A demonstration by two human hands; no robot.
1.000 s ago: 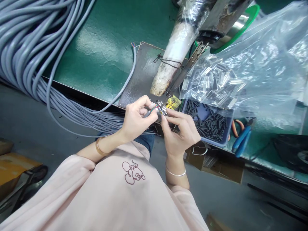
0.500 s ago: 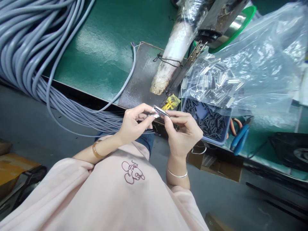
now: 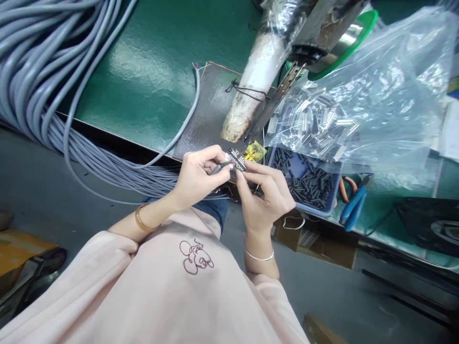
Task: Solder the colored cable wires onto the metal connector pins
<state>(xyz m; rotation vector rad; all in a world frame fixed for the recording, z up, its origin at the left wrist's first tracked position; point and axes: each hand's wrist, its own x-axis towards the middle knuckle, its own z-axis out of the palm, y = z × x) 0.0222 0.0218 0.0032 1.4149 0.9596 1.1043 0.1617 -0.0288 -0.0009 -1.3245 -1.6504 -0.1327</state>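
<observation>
My left hand [image 3: 202, 174] pinches the end of a grey cable [image 3: 217, 169], whose thin coloured wires fan out at a small metal connector [image 3: 236, 159]. Thumb and fingers of my right hand [image 3: 263, 191] are closed on the connector's right end. Both hands meet at the bench's front edge, just before a dark plate [image 3: 206, 114]. A yellow piece [image 3: 255, 152] lies right behind the connector. Above the plate, a soldering iron [image 3: 263, 107] points down beside a wrapped white tube [image 3: 247, 86]. My fingers partly hide the wires.
At the left lies a big coil of grey cable [image 3: 32, 62]. To the right stand a blue tray [image 3: 332, 203] of black sleeves, a plastic bag [image 3: 390, 105] with metal connectors, and blue-handled pliers [image 3: 354, 208]. A green-rimmed spool [image 3: 358, 43] is behind.
The connector has turned in my fingers, so its pin rows show more. My right hand has shifted slightly left with it, and the whole view has moved a little.
</observation>
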